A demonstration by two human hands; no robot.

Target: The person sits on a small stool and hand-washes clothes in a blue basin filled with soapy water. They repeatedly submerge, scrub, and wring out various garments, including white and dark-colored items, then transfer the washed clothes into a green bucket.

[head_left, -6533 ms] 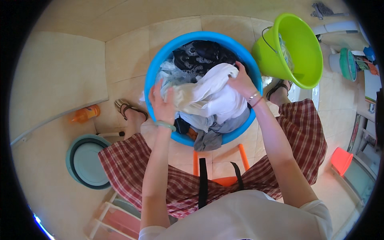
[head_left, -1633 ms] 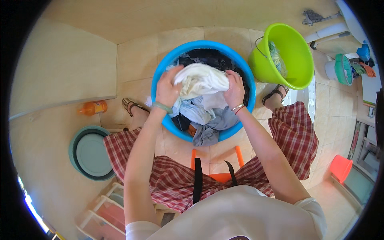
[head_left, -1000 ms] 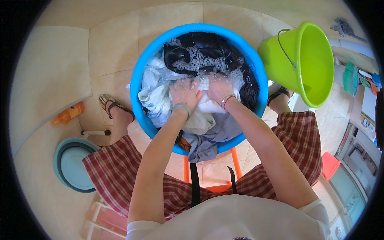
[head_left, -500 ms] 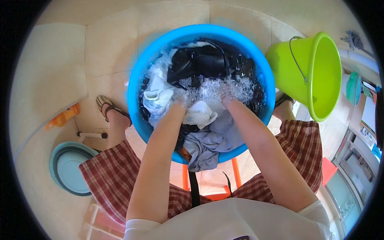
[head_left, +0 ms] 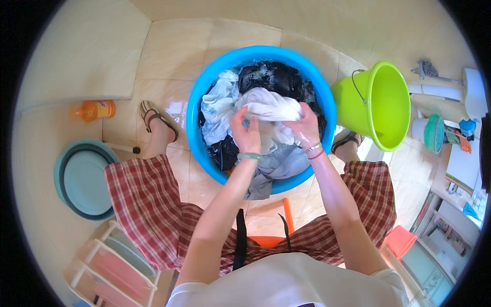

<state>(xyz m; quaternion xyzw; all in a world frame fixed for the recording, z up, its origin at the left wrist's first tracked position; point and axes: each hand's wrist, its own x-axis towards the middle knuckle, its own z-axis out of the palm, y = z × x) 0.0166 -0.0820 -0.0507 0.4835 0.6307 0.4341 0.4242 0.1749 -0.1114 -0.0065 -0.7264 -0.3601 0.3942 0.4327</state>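
A wet white garment (head_left: pixel 270 106) is gripped at each side by the left hand (head_left: pixel 245 135) and right hand (head_left: pixel 305 128), lifted above the blue wash basin (head_left: pixel 204 92). Dark soaked clothes (head_left: pixel 271 77) are left lying inside, and a lime-green bucket (head_left: pixel 383 102) is tilted just beside the basin

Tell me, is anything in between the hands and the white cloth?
No. Both the left hand and the right hand already grip the white cloth directly, lifted over the blue tub. Nothing visible sits between them.
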